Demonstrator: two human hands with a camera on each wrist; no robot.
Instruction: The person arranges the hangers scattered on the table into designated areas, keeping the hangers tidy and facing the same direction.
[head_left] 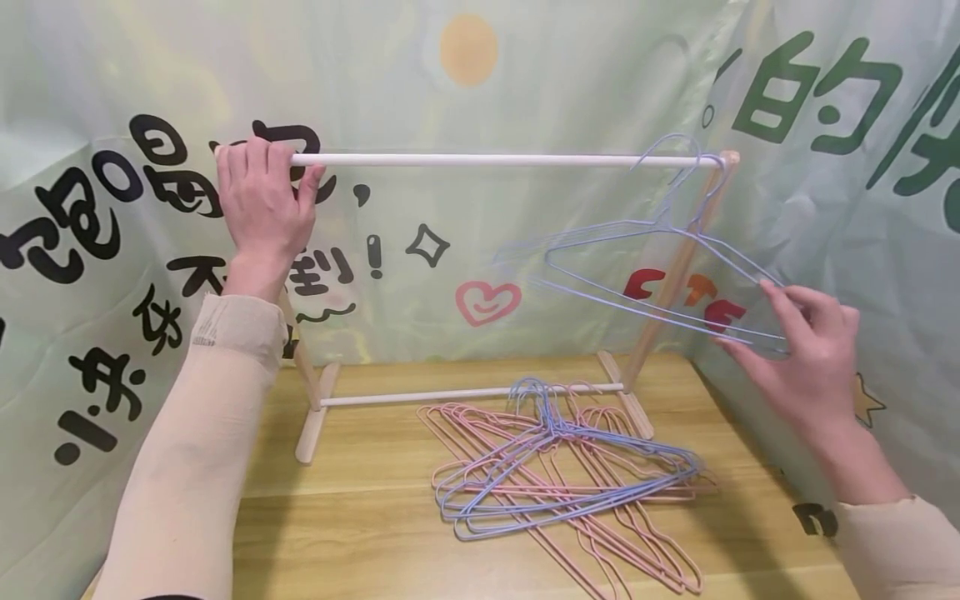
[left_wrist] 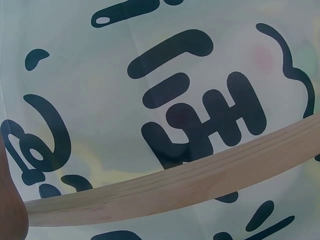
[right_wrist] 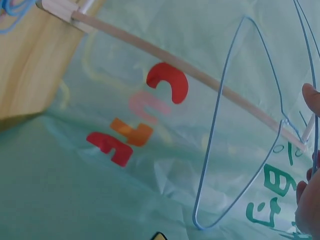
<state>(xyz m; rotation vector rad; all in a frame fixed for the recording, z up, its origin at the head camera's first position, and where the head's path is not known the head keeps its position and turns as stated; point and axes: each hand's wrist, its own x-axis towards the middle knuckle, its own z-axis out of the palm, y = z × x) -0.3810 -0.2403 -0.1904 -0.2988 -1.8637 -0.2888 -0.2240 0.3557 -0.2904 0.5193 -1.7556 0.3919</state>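
At the left end of the rack's white top rod [head_left: 480, 159], my left hand [head_left: 266, 200] grips with fingers over the top and thumb below. Only an edge of that hand shows in the left wrist view, beside a wooden post [left_wrist: 170, 185]. My right hand [head_left: 817, 358] pinches the right-hand end of a blue wire hanger [right_wrist: 311, 57] between thumb and fingers. That hanger is partly blurred, with its hook near the rod's right end; whether it rests on the rod I cannot tell. Another blue hanger [right_wrist: 213, 120] hangs there too.
On the wooden table [head_left: 337, 517], blue hangers [head_left: 555, 429] lie heaped over pink hangers [head_left: 693, 587], in front of the rack's lower white rod [head_left: 420, 397]. Wooden feet [head_left: 311, 425] carry the rack. A printed cloth [head_left: 420, 83] closes off the back and sides.
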